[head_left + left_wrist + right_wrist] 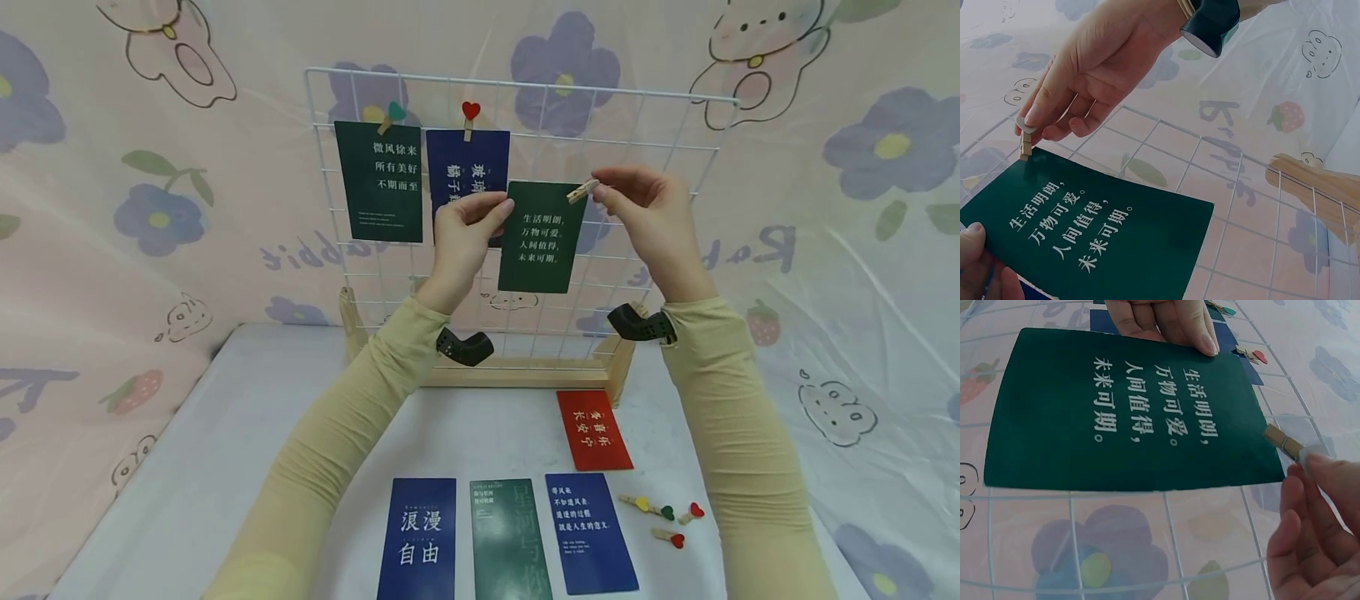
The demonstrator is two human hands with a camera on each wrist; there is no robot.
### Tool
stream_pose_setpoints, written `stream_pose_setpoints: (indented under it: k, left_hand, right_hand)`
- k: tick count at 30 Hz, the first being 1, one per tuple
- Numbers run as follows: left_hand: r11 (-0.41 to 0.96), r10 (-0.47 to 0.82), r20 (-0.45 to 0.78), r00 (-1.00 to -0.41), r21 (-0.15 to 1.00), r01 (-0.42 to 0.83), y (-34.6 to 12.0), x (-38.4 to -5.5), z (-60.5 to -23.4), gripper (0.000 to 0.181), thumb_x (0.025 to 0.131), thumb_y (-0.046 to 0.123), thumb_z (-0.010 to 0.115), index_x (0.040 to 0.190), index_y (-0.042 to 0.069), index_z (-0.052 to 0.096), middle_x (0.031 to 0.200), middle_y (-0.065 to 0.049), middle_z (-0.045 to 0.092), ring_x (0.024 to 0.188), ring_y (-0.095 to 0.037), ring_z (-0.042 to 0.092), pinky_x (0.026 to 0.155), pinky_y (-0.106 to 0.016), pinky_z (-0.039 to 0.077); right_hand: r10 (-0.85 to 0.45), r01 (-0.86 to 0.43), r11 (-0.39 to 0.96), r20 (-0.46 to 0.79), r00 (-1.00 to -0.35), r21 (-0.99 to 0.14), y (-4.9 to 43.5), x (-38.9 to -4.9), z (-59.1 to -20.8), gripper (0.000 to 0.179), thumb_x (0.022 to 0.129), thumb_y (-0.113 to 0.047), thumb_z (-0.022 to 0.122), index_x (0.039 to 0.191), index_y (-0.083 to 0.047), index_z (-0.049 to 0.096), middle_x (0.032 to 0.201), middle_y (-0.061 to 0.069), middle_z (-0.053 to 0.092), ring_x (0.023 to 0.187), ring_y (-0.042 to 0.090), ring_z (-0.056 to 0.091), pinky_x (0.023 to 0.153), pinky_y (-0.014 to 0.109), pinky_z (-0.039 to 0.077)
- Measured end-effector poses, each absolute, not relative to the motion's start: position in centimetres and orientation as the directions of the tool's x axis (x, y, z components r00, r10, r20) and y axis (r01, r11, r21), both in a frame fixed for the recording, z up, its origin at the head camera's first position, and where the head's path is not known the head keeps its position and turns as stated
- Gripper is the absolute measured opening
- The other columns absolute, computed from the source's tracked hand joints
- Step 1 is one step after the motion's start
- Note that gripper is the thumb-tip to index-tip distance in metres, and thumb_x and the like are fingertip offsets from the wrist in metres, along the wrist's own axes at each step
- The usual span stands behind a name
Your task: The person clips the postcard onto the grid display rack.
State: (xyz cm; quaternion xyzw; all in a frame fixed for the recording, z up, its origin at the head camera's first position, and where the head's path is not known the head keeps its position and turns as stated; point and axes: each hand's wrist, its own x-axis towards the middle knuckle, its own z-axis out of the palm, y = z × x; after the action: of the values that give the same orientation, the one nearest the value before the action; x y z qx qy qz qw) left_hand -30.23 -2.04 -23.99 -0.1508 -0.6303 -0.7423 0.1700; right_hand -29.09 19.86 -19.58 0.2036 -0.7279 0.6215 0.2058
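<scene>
A dark green card (542,242) with white Chinese text is held up in front of the white wire grid (675,148). Thumb and fingers of my left hand (467,242) pinch its left edge near the top. My right hand (654,225) pinches a small wooden clothespin (1284,439) at the card's upper right corner. The clothespin's tip meets the card's top edge; whether it bites on the card or a wire, I cannot tell. Left of these, another green card (381,187) and a blue card (468,150), partly behind my left hand, hang from heart-topped clothespins.
The grid stands in a wooden base (510,377) on a white table (225,467). A red card (595,430) lies near the base. Closer in lie a blue card (417,542), a green card (510,550), another blue card (591,533) and several heart clothespins (669,540).
</scene>
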Motion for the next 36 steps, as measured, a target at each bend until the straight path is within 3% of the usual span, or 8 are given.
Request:
stream_pose_setpoints:
  k: [11, 17, 24, 36]
  left_hand:
    - [-0.16, -0.074, 0.439, -0.895, 0.881, 0.445, -1.7, -30.4, -22.6, 0.024, 0.089, 0.009, 0.067, 0.11, -0.002, 0.069, 0.101, -0.011, 0.068, 0.09, -0.021, 0.062, 0.079, -0.025, 0.053]
    - [-0.154, -0.087, 0.428, -0.899, 0.886, 0.437, -1.6, -28.3, -20.7, 0.022, 0.09, 0.004, 0.065, 0.109, -0.006, 0.068, 0.1, -0.012, 0.068, 0.09, -0.023, 0.062, 0.078, -0.025, 0.053]
    - [-0.174, -0.106, 0.457, -0.883, 0.866, 0.469, -1.3, -30.8, -21.6, 0.022, 0.088, 0.01, 0.069, 0.107, -0.001, 0.07, 0.099, -0.01, 0.068, 0.085, -0.016, 0.061, 0.075, -0.024, 0.054]
    - [-0.178, -0.115, 0.45, -0.886, 0.868, 0.464, -0.8, -31.3, -21.2, 0.022, 0.087, 0.01, 0.07, 0.106, 0.0, 0.071, 0.096, -0.008, 0.068, 0.08, -0.014, 0.06, 0.072, -0.025, 0.053]
  right_hand:
    - [0.006, -0.597, 0.063, 0.599, -0.801, -0.8, 19.5, -29.8, -18.6, 0.019, 0.084, -0.006, 0.073, 0.103, -0.001, 0.072, 0.095, 0.008, 0.068, 0.08, 0.018, 0.056, 0.073, 0.024, 0.045]
    - [0.028, -0.611, 0.037, 0.612, -0.79, -0.791, 19.5, -30.2, -18.0, 0.019, 0.084, -0.004, 0.073, 0.103, -0.001, 0.072, 0.096, 0.009, 0.068, 0.08, 0.017, 0.057, 0.075, 0.024, 0.046]
    - [0.046, -0.607, 0.015, 0.607, -0.793, -0.794, 19.3, -30.4, -17.6, 0.021, 0.082, -0.004, 0.075, 0.103, -0.002, 0.072, 0.097, 0.009, 0.068, 0.085, 0.016, 0.06, 0.078, 0.022, 0.048]
    - [0.04, -0.654, 0.02, 0.654, -0.755, -0.756, 19.0, -31.0, -16.9, 0.017, 0.084, -0.001, 0.072, 0.1, 0.0, 0.072, 0.094, 0.01, 0.068, 0.074, 0.017, 0.056, 0.07, 0.026, 0.044]
